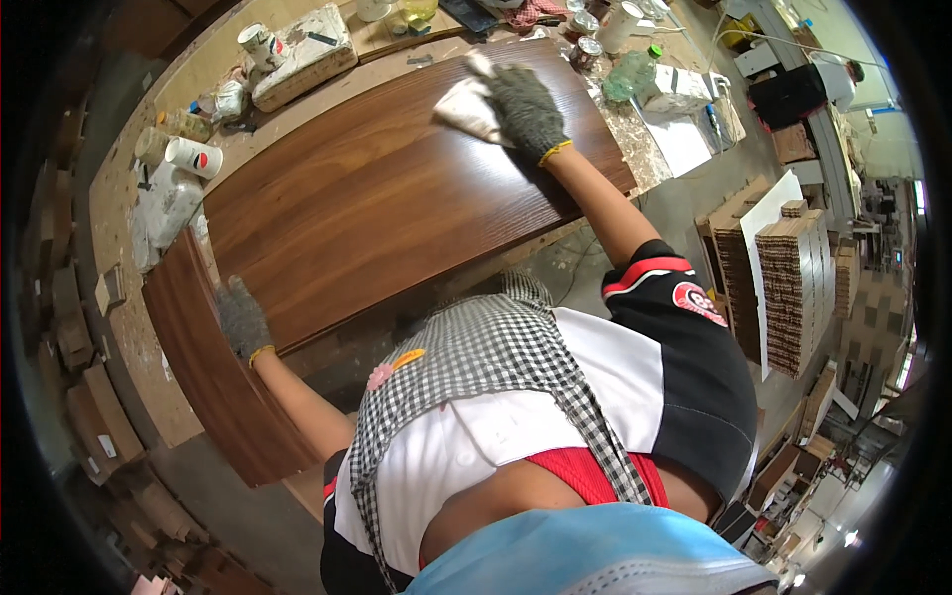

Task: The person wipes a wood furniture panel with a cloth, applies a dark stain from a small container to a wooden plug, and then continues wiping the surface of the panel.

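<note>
A large brown wood-grain panel [377,198] lies across the workbench in front of me. My right hand [528,107], in a dark grey knit glove with a yellow cuff, presses a white cloth [474,111] onto the panel's far right part. Light glares off the surface beside it. At the panel's near left corner is my left hand [243,319], gloved the same way. Its fingers are stretched out and it holds nothing. It rests between the large panel and a narrower brown board [213,372] on the left, which sticks out past the bench's near edge.
White cups [193,157], jars and a paint-spattered block [305,58] line the bench's far and left sides. A green plastic bottle [632,74] and small cans [586,55] stand beyond the right end. Stacked cardboard [793,288] is on the floor at right.
</note>
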Demonstrator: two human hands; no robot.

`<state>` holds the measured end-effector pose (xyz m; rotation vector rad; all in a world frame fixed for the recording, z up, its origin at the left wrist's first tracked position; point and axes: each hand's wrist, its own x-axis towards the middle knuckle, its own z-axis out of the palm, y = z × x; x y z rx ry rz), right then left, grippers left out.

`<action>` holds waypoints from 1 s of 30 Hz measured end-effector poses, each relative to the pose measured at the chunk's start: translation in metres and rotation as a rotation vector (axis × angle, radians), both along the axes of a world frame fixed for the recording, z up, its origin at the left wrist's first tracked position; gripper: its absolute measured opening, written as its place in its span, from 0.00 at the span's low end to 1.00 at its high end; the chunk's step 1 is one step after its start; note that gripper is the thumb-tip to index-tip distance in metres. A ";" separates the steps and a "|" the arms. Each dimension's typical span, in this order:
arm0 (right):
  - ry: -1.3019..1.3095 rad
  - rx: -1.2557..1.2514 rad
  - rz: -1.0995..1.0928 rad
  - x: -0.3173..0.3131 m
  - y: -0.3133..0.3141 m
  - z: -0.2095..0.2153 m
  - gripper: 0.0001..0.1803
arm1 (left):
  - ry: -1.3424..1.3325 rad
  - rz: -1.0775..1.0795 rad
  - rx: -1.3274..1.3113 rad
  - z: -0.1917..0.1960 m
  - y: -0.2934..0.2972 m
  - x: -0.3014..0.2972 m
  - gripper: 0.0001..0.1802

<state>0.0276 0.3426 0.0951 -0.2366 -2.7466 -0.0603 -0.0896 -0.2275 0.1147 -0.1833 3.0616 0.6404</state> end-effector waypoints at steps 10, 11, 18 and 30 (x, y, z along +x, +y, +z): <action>-0.186 -0.033 -0.328 -0.073 0.071 -0.018 0.29 | 0.194 -0.225 -0.074 -0.039 -0.063 -0.011 0.26; -0.213 -0.004 -0.300 -0.083 0.023 0.010 0.30 | 0.318 -0.240 -0.098 -0.051 -0.069 -0.009 0.26; 0.038 -0.004 0.311 -0.165 -0.257 0.012 0.23 | 0.367 -0.131 -0.066 -0.042 -0.063 0.017 0.31; -0.153 -0.468 1.012 -0.262 -0.463 -0.027 0.20 | 0.298 0.166 0.257 -0.022 -0.005 0.002 0.24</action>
